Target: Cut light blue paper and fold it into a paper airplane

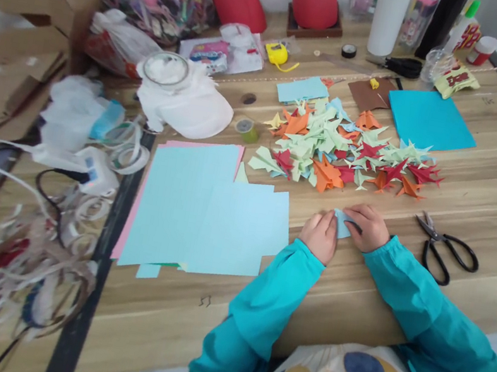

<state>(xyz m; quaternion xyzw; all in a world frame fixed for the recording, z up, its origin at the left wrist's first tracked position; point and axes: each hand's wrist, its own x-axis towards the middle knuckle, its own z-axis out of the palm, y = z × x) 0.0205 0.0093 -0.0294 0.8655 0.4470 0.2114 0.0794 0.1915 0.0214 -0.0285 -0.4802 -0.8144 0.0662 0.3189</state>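
A small piece of light blue paper (342, 225), partly folded, lies on the wooden table between my two hands. My left hand (320, 235) presses its left edge with the fingers together. From the other side, my right hand (367, 227) grips the paper's right part, its fingers closed over it. Just beyond my hands lies a heap of folded paper shapes (317, 135) in pale green, orange, red and blue. Black-handled scissors (441, 242) rest slightly opened to the right of my right hand. Light blue paper sheets (187, 207) are stacked to the left, over a pink sheet.
Bright blue paper (433, 120) lies at the back right, near brown paper (369, 94). A yellow tape measure (276, 54), a tape roll (247, 130) and a white plastic bag (185, 95) stand farther back. Cables and ribbon scraps (20, 280) crowd the left side.
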